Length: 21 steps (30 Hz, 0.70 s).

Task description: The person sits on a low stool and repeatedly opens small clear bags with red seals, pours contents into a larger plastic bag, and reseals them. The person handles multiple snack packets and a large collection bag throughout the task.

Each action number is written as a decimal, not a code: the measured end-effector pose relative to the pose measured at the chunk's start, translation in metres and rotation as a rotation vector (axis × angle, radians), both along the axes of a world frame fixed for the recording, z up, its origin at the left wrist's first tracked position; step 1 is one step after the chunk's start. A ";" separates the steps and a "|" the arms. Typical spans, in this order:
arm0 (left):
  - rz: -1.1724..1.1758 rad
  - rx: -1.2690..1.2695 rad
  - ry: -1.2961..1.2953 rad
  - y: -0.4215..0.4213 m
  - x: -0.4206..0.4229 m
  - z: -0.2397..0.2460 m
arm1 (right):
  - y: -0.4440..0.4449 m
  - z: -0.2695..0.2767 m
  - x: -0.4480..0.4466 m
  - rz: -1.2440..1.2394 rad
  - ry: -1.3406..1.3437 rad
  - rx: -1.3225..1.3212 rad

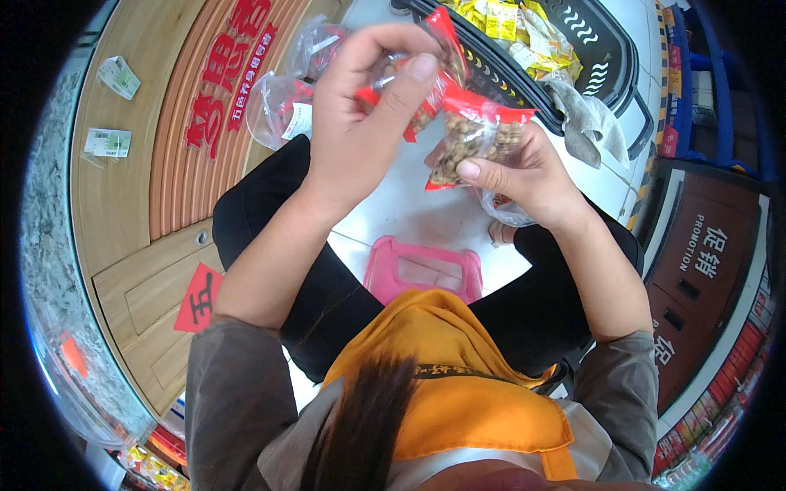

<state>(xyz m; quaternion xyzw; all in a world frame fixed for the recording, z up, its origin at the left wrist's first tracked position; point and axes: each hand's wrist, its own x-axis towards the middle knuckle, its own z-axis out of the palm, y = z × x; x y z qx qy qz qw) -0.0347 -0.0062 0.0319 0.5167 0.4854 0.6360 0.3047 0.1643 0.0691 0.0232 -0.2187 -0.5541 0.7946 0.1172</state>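
Note:
Small clear packets with red ends, filled with brown grains or nuts, are in both hands. My left hand (374,104) grips at least two red-ended packets (454,52), its thumb across them. A fuller packet (470,138) lies in my right hand (528,172), thumb on its front, its red top edge overlapping the packets on the left. Beneath my right hand hangs or rests a clear plastic bag (506,208) with something red in it; how it is held cannot be told. Two clear plastic containers or bags with red contents (279,110) stand beyond my left wrist.
A black basket (491,77) with yellow packets (528,37) stands ahead, a grey cloth (586,123) over its edge. A pink plastic stool (424,248) is between the knees. Wooden cabinet panels (141,270) flank the left; a brown display stand (706,258) and blue shelving are right.

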 end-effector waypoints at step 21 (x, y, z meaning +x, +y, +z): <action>-0.298 0.129 0.294 -0.007 0.034 -0.012 | 0.006 -0.004 -0.001 -0.262 0.296 -0.345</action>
